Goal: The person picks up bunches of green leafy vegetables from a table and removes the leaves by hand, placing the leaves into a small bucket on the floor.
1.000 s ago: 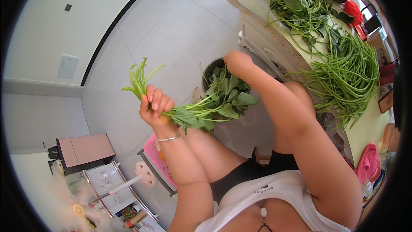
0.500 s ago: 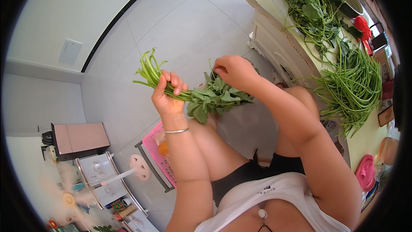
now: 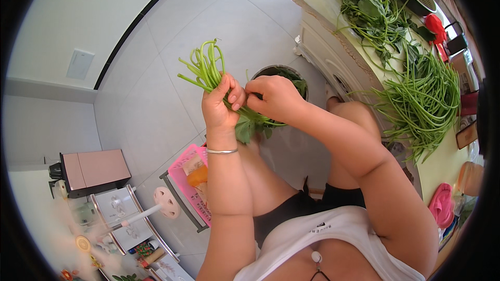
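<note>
My left hand (image 3: 223, 105) is closed around a bunch of leafy green stems (image 3: 204, 67). The pale cut ends fan out above the fist, and the leaves (image 3: 249, 127) hang out below it toward the right. Right beside it, my right hand (image 3: 275, 96) has its thumb and fingers pinched together at the leafy side of the bunch. Whatever sits between those fingertips is hidden. Behind the right hand stands a round bin (image 3: 266, 67) with dark green leaves (image 3: 292, 77) inside, partly covered by that hand.
On the table (image 3: 435, 174) at my right lie a heap of leafy greens (image 3: 367, 8), a pile of bare green stems (image 3: 424, 101), a phone (image 3: 467, 137) and a pink cloth (image 3: 442, 205). A pink basket (image 3: 179, 169) stands left of my legs, near a white fan (image 3: 166, 202).
My left hand has moved right and tilted the bunch more upright. My right hand has come close beside it, and the bin behind is now more exposed.
</note>
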A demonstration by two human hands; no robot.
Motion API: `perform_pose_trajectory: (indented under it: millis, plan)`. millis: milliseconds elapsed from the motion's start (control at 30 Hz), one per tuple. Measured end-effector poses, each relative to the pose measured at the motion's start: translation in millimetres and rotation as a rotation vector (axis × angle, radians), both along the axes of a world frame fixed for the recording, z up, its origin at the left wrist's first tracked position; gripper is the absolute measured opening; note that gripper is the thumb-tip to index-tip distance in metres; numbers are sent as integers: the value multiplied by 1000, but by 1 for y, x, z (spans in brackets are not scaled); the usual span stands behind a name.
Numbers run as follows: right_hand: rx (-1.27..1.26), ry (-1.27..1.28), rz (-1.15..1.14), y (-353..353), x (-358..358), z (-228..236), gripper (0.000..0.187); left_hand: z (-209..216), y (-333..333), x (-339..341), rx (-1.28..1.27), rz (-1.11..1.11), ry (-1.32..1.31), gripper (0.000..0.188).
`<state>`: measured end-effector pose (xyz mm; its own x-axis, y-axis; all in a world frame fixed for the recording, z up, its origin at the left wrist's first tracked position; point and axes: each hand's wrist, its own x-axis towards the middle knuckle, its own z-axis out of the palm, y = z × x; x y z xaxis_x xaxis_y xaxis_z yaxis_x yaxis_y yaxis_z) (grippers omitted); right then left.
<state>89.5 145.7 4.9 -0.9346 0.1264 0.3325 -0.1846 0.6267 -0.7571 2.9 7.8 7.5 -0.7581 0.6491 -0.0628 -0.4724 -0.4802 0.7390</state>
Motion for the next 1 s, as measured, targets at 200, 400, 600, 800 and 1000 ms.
perform_pose_trajectory:
  millis: [200, 400, 600, 800, 1000]
  plan:
    - [-500, -156, -267, 18, -15, -28, 15, 12, 4, 1, 2, -79, 25, 24]
    - [-727, -315, -173, 69, -14, -8, 12, 9, -29, -7, 263, -234, 19, 24]
    - [-204, -419, 306, 48, -8, -21, 19, 7, -37, -16, 452, -262, 41, 22]
    - [-168, -390, 455, 40, -11, -23, 18, 8, -42, -16, 421, -236, 76, 22]
    - [-128, -312, 471, 35, -10, -19, 18, 11, -44, -16, 385, -221, 93, 22]
